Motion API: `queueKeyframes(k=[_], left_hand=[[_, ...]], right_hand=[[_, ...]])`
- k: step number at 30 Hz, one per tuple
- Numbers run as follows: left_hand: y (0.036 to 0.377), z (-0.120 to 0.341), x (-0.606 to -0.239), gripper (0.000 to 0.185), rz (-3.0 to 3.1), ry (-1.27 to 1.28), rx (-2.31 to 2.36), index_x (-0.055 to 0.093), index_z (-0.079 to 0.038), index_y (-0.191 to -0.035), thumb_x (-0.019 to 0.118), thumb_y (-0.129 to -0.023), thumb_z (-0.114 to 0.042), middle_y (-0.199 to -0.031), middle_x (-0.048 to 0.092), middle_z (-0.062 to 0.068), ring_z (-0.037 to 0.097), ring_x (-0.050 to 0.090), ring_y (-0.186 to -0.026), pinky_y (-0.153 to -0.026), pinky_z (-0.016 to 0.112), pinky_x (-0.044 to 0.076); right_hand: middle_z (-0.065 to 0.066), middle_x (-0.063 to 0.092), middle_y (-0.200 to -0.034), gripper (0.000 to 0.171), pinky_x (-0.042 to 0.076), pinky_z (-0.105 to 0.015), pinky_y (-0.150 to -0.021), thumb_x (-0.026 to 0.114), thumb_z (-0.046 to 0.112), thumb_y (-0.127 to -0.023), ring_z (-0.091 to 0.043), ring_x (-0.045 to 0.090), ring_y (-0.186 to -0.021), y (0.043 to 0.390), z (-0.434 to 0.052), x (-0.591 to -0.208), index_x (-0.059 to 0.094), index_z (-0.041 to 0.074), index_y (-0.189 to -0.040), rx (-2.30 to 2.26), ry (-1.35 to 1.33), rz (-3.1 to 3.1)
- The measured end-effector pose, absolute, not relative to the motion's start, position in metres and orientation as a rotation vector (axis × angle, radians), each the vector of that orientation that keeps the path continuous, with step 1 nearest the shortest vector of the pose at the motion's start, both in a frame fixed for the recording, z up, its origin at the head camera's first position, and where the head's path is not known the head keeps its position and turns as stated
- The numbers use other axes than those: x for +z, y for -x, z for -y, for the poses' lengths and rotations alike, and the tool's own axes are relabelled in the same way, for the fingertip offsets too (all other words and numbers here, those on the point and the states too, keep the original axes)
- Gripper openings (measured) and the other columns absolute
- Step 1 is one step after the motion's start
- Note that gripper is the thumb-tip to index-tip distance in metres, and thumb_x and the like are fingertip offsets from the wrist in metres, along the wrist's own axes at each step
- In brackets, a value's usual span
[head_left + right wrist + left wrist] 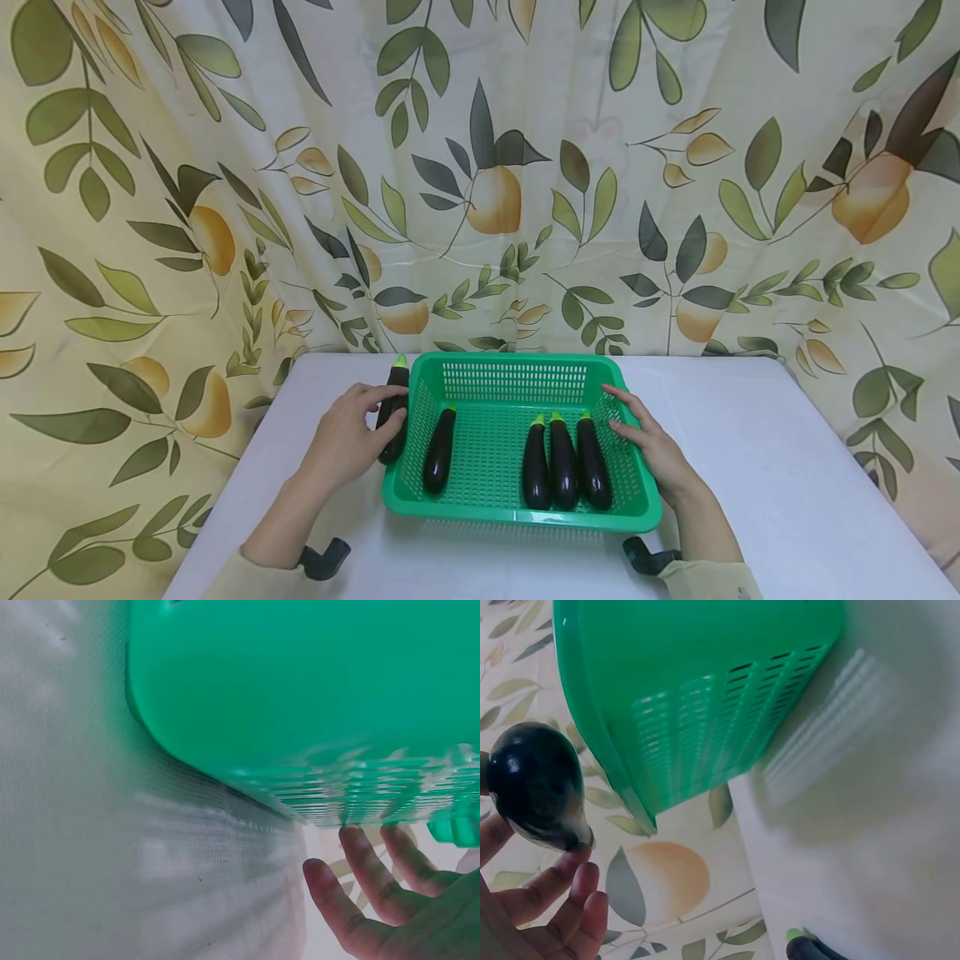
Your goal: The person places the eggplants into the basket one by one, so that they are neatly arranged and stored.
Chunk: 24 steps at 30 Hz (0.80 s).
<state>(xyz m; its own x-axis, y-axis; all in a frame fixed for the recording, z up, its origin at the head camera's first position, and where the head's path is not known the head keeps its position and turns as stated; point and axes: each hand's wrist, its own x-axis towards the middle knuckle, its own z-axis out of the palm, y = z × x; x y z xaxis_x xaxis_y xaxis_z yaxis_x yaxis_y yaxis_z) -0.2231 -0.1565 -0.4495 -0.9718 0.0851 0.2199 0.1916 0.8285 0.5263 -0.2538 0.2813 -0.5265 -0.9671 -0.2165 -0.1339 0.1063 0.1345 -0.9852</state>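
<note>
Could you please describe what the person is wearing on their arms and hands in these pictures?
Both hands, the left hand and right hand, are bare, with no gloves or rings visible. Pale beige long sleeves cover the forearms. A dark curved plastic camera mount sits at each wrist.

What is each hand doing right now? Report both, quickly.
Left hand: grips an eggplant just outside the basket.
Right hand: open, fingers straight, resting on the basket's rim.
</note>
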Motion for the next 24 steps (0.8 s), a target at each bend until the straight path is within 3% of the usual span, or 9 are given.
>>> queueKeyframes(k=[17,24], left_hand=[[0.222,0.143,-0.451,0.032,2.839,0.256,-0.890,0.071,-0.033,-0.130,0.071,-0.098,-0.036,-0.117,0.068,0.001,0.018,0.057,-0.090,-0.071,0.030,0.049],[0.222,0.139,-0.451,0.031,2.833,0.288,-0.919,0.072,-0.035,-0.128,0.072,-0.097,-0.037,-0.116,0.068,0.000,0.018,0.059,-0.093,-0.071,0.030,0.049]], right_hand=[[-0.017,0.010,-0.173,0.056,0.051,-0.066,-0.100,0.041,0.027,-0.111,-0.058,0.028,-0.150,0.254,-0.282,-0.526,0.024,0.033,-0.164,-1.905,0.090,-2.171],[-0.017,0.010,-0.173,0.056,0.051,-0.066,-0.100,0.041,0.028,-0.111,-0.058,0.028,-0.150,0.254,-0.282,-0.526,0.024,0.033,-0.164,-1.901,0.085,-2.173]])
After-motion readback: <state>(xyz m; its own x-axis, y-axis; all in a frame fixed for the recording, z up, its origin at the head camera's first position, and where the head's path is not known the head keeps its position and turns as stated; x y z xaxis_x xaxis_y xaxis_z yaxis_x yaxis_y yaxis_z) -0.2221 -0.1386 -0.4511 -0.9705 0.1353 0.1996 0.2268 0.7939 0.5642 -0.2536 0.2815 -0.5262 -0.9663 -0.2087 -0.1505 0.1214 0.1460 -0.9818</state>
